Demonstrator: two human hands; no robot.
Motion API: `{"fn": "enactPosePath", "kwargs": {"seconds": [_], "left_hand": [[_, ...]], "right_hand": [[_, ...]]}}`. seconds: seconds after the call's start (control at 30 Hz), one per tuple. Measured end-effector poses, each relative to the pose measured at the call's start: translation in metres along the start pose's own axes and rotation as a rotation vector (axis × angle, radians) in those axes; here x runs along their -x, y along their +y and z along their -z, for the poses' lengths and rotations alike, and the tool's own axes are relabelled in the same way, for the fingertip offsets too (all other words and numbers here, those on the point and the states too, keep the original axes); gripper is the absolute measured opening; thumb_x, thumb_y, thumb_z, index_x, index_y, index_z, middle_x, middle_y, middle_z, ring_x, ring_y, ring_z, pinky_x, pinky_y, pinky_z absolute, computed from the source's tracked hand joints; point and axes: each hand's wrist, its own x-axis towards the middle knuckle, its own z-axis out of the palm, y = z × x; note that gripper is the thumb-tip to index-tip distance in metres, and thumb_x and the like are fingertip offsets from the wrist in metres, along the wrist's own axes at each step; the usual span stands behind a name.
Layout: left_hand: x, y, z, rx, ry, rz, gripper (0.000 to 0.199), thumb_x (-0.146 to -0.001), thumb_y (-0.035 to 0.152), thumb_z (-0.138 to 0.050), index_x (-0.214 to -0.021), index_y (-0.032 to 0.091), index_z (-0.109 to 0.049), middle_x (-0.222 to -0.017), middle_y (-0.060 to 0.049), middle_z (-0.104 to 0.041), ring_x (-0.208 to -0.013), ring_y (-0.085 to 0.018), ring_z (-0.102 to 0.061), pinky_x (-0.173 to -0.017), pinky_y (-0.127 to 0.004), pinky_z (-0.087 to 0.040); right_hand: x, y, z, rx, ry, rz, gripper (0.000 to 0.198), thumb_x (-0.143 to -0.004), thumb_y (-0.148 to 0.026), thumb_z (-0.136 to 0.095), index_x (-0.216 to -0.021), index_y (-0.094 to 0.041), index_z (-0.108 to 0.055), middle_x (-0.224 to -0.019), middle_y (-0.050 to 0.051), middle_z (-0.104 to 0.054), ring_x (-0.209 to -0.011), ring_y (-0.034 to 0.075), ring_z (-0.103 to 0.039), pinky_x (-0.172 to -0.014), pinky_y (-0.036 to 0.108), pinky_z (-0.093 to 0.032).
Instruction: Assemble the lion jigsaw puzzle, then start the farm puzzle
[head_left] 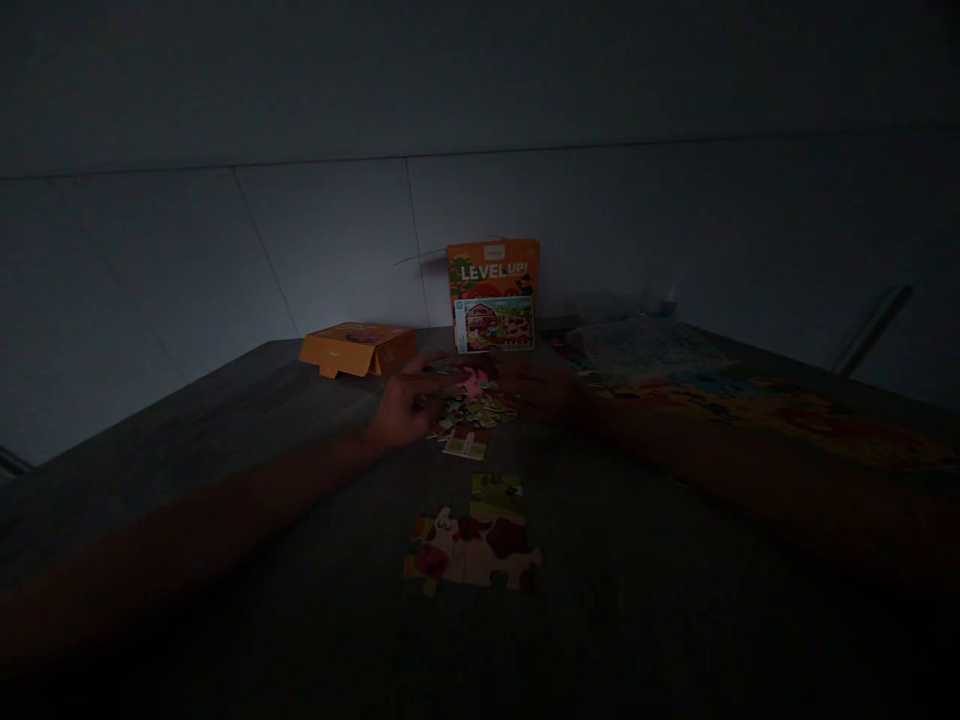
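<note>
A pile of jigsaw puzzle pieces point(480, 410) lies on the grey table between my hands, with a pink piece point(473, 381) near its top. My left hand point(409, 405) is at the pile's left side, fingers loosely bent and apart, reaching over its edge. From the right, my right hand point(541, 388) reaches to the pile with its fingers stretched out; it is dark and blurred. A brown and cream piece point(466, 443) lies at the pile's near edge. Closer to me sits a joined puzzle section point(472, 550) showing a spotted cow.
An orange box point(358, 348) with its flap out stands at the back left. Against the wall lean an orange "LEVEL UP!" box point(493, 262) and a farm picture card point(499, 325). On the right are a colourful printed sheet point(780, 415) and clear plastic wrapping point(645, 345). The light is very dim.
</note>
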Motion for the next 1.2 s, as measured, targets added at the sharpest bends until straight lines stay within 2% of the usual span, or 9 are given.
{"fn": "enactPosePath", "kwargs": {"seconds": [0.07,0.13,0.23,0.33,0.5,0.77,0.93,1.03,1.2], "left_hand": [[-0.001,-0.008,-0.002,-0.019,0.065,0.298,0.047,-0.075,0.016,-0.048,-0.113,0.02,-0.075,-0.125,-0.006,-0.067,-0.117,-0.026,-0.062,-0.096,-0.038,-0.053],[-0.002,-0.017,-0.004,-0.045,0.086,0.474,0.043,-0.078,0.018,-0.046,-0.11,0.017,-0.076,-0.108,-0.008,-0.073,-0.099,-0.024,-0.069,-0.083,-0.036,-0.058],[-0.003,-0.026,-0.005,-0.064,0.021,0.532,0.035,-0.076,0.016,-0.05,-0.096,0.015,-0.079,-0.082,-0.007,-0.076,-0.072,-0.022,-0.07,-0.065,-0.031,-0.057],[-0.006,-0.025,-0.004,-0.103,-0.031,0.511,0.027,-0.072,0.013,-0.054,-0.081,0.016,-0.079,-0.077,-0.006,-0.075,-0.074,-0.023,-0.068,-0.072,-0.032,-0.057],[-0.008,-0.006,-0.002,-0.192,-0.056,0.334,0.028,-0.075,0.015,-0.054,-0.087,0.019,-0.079,-0.099,-0.008,-0.073,-0.103,-0.029,-0.059,-0.101,-0.05,-0.042],[-0.002,0.005,-0.002,-0.074,-0.199,-0.321,0.071,-0.068,0.0,-0.046,-0.136,0.019,-0.057,-0.125,-0.008,-0.066,-0.127,-0.029,-0.045,-0.105,-0.051,-0.043],[-0.004,0.006,-0.004,0.033,-0.27,-0.47,0.068,-0.074,-0.002,-0.046,-0.137,0.022,-0.057,-0.127,-0.009,-0.066,-0.14,-0.027,-0.038,-0.111,-0.052,-0.04],[-0.004,0.004,-0.006,0.053,-0.258,-0.365,0.063,-0.071,0.002,-0.047,-0.128,0.023,-0.065,-0.127,-0.008,-0.066,-0.135,-0.026,-0.046,-0.108,-0.048,-0.045],[-0.001,-0.012,-0.004,-0.133,0.015,0.185,0.049,-0.072,0.013,-0.05,-0.115,0.019,-0.074,-0.118,-0.008,-0.069,-0.108,-0.025,-0.063,-0.094,-0.039,-0.055]], "right_hand": [[-0.001,0.001,0.002,0.005,0.004,-0.001,0.029,-0.095,-0.032,-0.055,-0.12,-0.019,-0.064,-0.131,0.01,-0.062,-0.124,0.023,-0.057,-0.104,0.043,-0.051],[-0.001,0.003,0.003,-0.003,-0.043,-0.02,0.029,-0.092,-0.036,-0.06,-0.114,-0.018,-0.067,-0.113,0.011,-0.07,-0.108,0.025,-0.064,-0.095,0.044,-0.054],[0.0,0.006,0.005,-0.045,-0.157,-0.084,0.03,-0.09,-0.036,-0.061,-0.112,-0.017,-0.069,-0.104,0.01,-0.072,-0.098,0.024,-0.066,-0.09,0.043,-0.052],[0.001,0.007,0.005,-0.08,-0.18,-0.12,0.031,-0.088,-0.034,-0.061,-0.113,-0.016,-0.069,-0.108,0.011,-0.072,-0.1,0.025,-0.065,-0.091,0.042,-0.05],[0.004,0.01,0.004,-0.087,-0.191,-0.161,0.033,-0.087,-0.038,-0.062,-0.112,-0.018,-0.068,-0.103,0.01,-0.071,-0.093,0.024,-0.065,-0.084,0.04,-0.05],[-0.004,-0.006,0.015,0.087,0.016,0.01,0.057,-0.082,-0.049,-0.068,-0.128,-0.018,-0.053,-0.115,0.013,-0.065,-0.108,0.029,-0.06,-0.094,0.048,-0.047],[-0.011,-0.017,0.018,0.157,0.008,0.078,0.047,-0.088,-0.051,-0.062,-0.124,-0.022,-0.055,-0.121,0.011,-0.064,-0.112,0.028,-0.058,-0.099,0.049,-0.043],[-0.011,-0.017,0.017,0.127,0.01,0.084,0.051,-0.087,-0.054,-0.063,-0.127,-0.023,-0.054,-0.124,0.011,-0.062,-0.115,0.028,-0.057,-0.101,0.048,-0.042],[-0.007,-0.008,0.011,0.155,-0.02,-0.031,0.061,-0.085,-0.058,-0.064,-0.129,-0.018,-0.054,-0.123,0.015,-0.062,-0.115,0.031,-0.055,-0.101,0.05,-0.042]]}}
